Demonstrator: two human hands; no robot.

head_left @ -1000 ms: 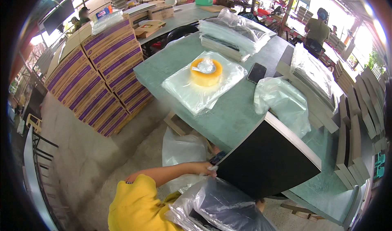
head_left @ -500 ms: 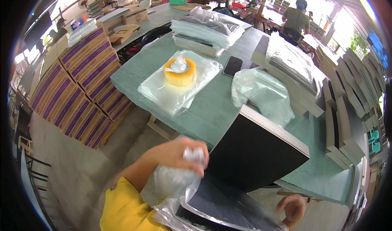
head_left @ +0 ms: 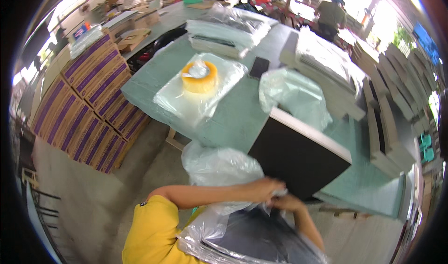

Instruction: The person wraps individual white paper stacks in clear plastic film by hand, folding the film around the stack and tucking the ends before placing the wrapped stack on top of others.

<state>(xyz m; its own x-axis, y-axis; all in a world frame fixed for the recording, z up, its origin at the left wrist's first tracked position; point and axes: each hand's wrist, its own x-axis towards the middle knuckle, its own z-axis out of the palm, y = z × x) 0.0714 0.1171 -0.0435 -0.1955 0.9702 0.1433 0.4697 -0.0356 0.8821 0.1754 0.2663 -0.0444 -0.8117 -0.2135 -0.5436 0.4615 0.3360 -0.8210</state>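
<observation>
At lower centre, with left hand [head_left: 267,190] and right hand [head_left: 288,202] now together rather than apart as half a second ago: two-handed work on the plastic [head_left: 212,224], apparently. Left clenched on a bunched bit; right too blurred to tell. Just below, under the clear film: dark sheet [head_left: 249,233], glossy, creased-looking. Beyond, tilted: black board [head_left: 298,156]. Farther, upper left of centre: tape roll [head_left: 199,79].

"Where does the camera sit?"
"On the wearer's head, left of a pair, tipped down and forward (fisheye, so straight edges bow)."
"How near?"
"Close over left hand [head_left: 265,189] and right hand [head_left: 289,202]; the table [head_left: 233,121] spreads just beyond, boxes [head_left: 81,112] stand off left, a person [head_left: 332,16] far back, upper right."
</observation>
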